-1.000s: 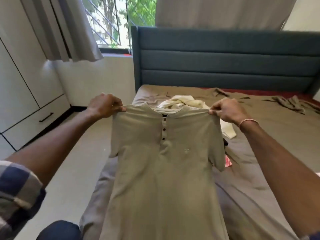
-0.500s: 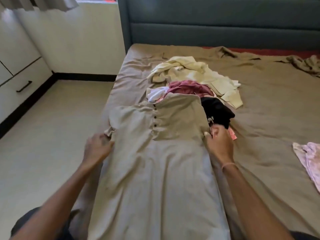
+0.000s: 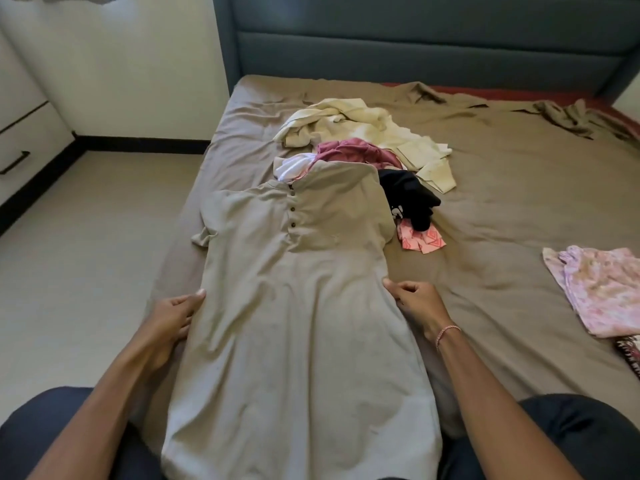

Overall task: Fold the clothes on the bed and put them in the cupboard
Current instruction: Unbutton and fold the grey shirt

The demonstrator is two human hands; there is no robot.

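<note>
Filling most of the view, a bed (image 3: 502, 209) covered in a rumpled brown sheet runs up to a blue-grey padded headboard (image 3: 415, 39). At the left edge, across a strip of pale floor (image 3: 86, 254), stands a white cupboard (image 3: 31, 133) with a drawer and a black handle.

A beige button-placket shirt (image 3: 294, 323) lies front-up and lengthwise on the near left part of the bed. Its hem is towards the person's lap, and its collar rests against a heap of loose clothes. Its left sleeve is spread towards the mattress edge.

In the heap beyond the collar:
- A cream garment (image 3: 363, 129) lies farthest back.
- A maroon garment (image 3: 356, 152) sits in front of it.
- A black garment (image 3: 408, 195) lies just beside the shirt's right shoulder.
- A white garment (image 3: 294, 168) touches the collar.
- A small pink patterned cloth (image 3: 420, 240) lies under the black piece.

Well apart, at the right edge of the bed, lies a pink floral garment (image 3: 602, 289).

The left hand (image 3: 173, 313) holds the shirt's left side edge at mid-length, with the thumb on top and the fingers going beneath the cloth. The right hand (image 3: 415, 301), fingers curled, pinches the right side edge at the same level. A thin pink bracelet (image 3: 446, 332) circles that wrist.
</note>
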